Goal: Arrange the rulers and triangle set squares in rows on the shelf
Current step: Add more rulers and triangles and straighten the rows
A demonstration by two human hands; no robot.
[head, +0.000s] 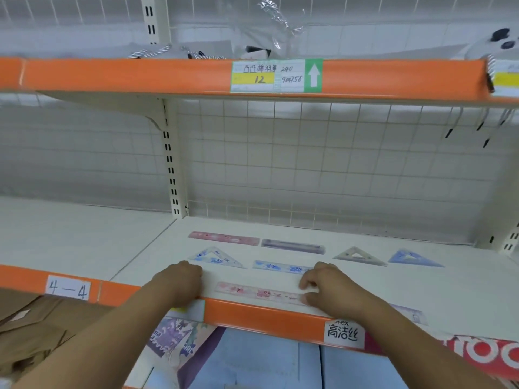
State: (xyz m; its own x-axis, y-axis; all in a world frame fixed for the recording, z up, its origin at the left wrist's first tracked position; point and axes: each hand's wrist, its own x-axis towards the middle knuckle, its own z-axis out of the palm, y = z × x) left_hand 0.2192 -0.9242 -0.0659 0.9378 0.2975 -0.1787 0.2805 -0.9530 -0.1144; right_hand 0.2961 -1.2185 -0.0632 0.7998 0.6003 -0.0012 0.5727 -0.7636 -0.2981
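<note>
head view: the front pink ruler (pixel 258 292) lies along the front edge of the shelf (pixel 438 287) — right hand (pixel 327 289) pinches its right end, left hand (pixel 182 282) rests curled just left, gripping nothing. a blue ruler (pixel 280 267) and a grey set square (pixel 359 256) lie behind.

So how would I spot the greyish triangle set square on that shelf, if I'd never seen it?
Look at the lower white shelf with the orange front edge. On its right half, past the dark purple ruler, two triangles lie side by side. The grey set square is the left one, pale and colourless; the blue set square beside it is plainly blue.
</note>
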